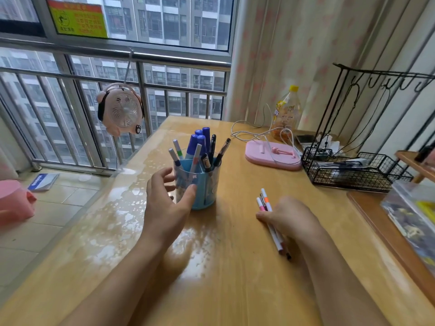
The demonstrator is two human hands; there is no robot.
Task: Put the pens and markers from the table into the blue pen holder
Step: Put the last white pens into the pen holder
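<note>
The blue pen holder stands mid-table, filled with several blue markers, thin white pens and black pens that stick up out of it. My left hand is open beside its left wall, thumb tip touching the front, fingers spread. To the right, my right hand rests on the wooden table with its fingers closed over a small bundle of pens: white barrels with pink and orange bands plus a dark one. Their ends stick out beyond and behind the hand.
A pink phone stand with a white cable lies behind the holder. A black wire basket and rack stand at the right, a plastic bottle at the back. A clear box sits at the right edge. A pink fan hangs on the window railing.
</note>
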